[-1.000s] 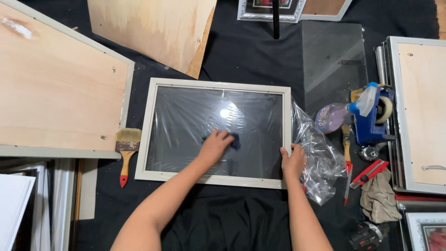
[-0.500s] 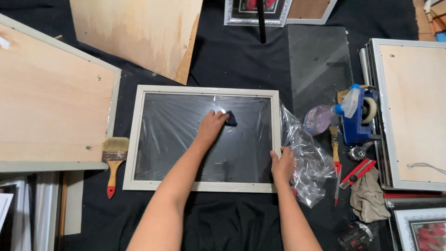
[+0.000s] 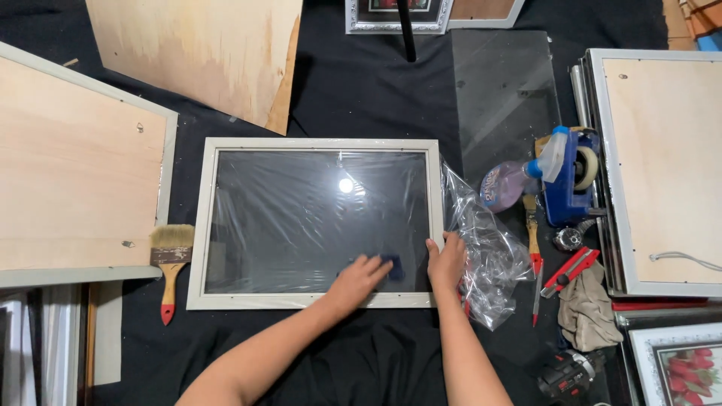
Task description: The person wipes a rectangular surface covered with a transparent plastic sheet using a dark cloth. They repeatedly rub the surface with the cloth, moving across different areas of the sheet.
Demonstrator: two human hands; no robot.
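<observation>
A pale grey picture frame (image 3: 316, 144) lies flat on black cloth, its dark glass (image 3: 301, 218) covered with shiny clear film. My left hand (image 3: 359, 277) presses a small dark blue cloth (image 3: 392, 266) onto the glass near the lower right corner. My right hand (image 3: 447, 260) rests flat on the frame's right edge, fingers apart, beside crumpled clear plastic wrap (image 3: 489, 256).
A paintbrush (image 3: 170, 265) lies left of the frame. Plywood boards (image 3: 203, 53) and backed frames (image 3: 68, 165) sit at left and top. At right lie a spray bottle (image 3: 511, 184), tape dispenser (image 3: 571, 177), red utility knife (image 3: 570, 269), rag (image 3: 587, 308), glass sheet (image 3: 504, 90) and stacked frames (image 3: 662, 165).
My left hand has slid the blue cloth from the upper middle of the glass down to its lower right corner. My right hand stays on the frame's right edge.
</observation>
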